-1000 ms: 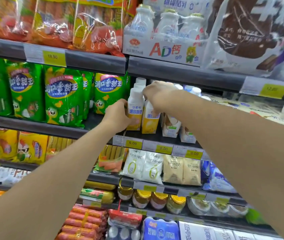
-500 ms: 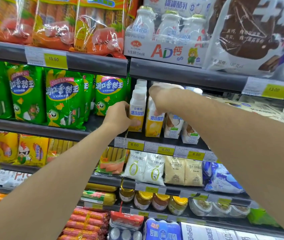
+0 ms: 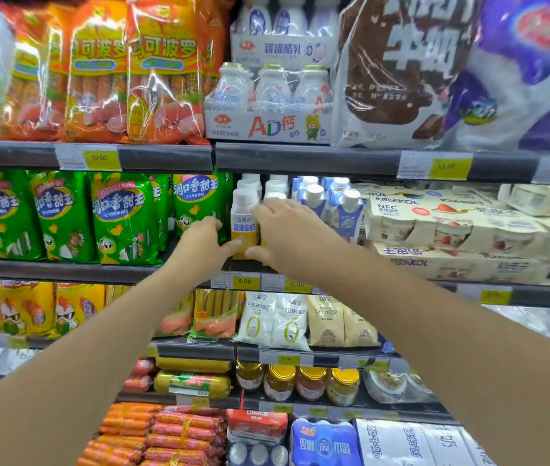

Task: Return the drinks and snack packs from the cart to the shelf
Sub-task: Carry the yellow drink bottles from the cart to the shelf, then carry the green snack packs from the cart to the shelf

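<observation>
**Both hands at the yogurt bottles on the second shelf**

While both arms reach up and forward, the hands meet at the front edge of the second shelf (image 3: 98, 271), where white-capped yogurt bottles with yellow bases stand in rows. The left hand (image 3: 204, 242) sits just left of the front bottle (image 3: 243, 227); its thumb touches the bottle's lower yellow part, and its other fingers look loosely bent rather than wrapped round anything. The right hand (image 3: 288, 235) is spread over the neighbouring bottle (image 3: 275, 195), hiding most of it, with its fingertips lying against the front bottle's shoulder and its thumb pointing toward the base. Neither hand has a firm grasp that I can make out; both appear relaxed and merely touching.

The front bottle stands upright at the shelf's edge, directly above a yellow price tag (image 3: 244, 281) reading 6.00. More bottles of the same kind stand behind it. Just right of them stand blue-and-white cartons (image 3: 347, 213) with white caps, and further right lie cream-coloured multipacks (image 3: 451, 227). Green snack bags (image 3: 125, 216) fill the left half of this shelf, the nearest one just beside the left hand. On the shelf above stand orange sausage packs (image 3: 162, 72) and a tray of small milk bottles (image 3: 270, 99).
</observation>
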Demonstrator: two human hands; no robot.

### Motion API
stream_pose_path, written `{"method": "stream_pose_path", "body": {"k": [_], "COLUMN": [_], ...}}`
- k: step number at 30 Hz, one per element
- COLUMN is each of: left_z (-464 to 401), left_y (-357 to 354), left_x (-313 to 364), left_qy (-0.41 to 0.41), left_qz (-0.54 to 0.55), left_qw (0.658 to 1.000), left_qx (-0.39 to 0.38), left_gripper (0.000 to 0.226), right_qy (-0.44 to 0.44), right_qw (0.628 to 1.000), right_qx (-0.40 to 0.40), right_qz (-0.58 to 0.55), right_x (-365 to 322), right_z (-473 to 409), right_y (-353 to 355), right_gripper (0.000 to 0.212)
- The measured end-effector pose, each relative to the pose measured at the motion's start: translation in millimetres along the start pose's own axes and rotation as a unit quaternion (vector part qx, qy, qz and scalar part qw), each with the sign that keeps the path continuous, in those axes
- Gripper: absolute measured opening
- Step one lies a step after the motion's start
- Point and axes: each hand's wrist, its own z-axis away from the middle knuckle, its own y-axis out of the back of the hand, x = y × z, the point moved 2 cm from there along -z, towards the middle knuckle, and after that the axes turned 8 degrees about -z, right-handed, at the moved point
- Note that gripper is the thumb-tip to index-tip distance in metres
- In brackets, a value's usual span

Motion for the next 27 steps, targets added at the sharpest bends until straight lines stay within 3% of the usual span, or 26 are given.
{"method": "stream_pose_path", "body": {"k": [3, 7, 10, 15, 22, 27], "left_z": [30, 75, 102, 154, 267, 347], "left_y": [16, 3, -32, -105, -169, -203], "left_x": [32, 112, 187, 311, 466, 555], "left_qy": [-0.064, -0.198, -0.283, -0.406, -0.509, -0.580], "left_qz": [-0.007, -0.066, -0.150, -0.304, -0.274, -0.246], "left_qw": [0.998, 0.977, 0.943, 0.854, 0.807, 0.765], "left_qx": [0.022, -0.032, -0.089, -0.118, -0.123, -0.134], "left_gripper": [0.050, 0.053, 0.074, 0.093, 0.093, 0.092], "right_qy": [-0.044, -0.157, -0.277, -0.415, -0.538, -0.607], "right_qw": [0.996, 0.984, 0.959, 0.910, 0.840, 0.791], "right_qx": [0.009, -0.027, -0.017, -0.021, -0.054, -0.032], "right_qz": [-0.075, -0.081, -0.055, 0.017, 0.054, 0.064], "right_x": [18, 83, 143, 222, 263, 272], "right_z": [56, 151, 230, 375, 572, 686], "right_y": [9, 13, 15, 28, 65, 86], "right_gripper": [0.060, 0.057, 0.074, 0.094, 0.101, 0.098]}}
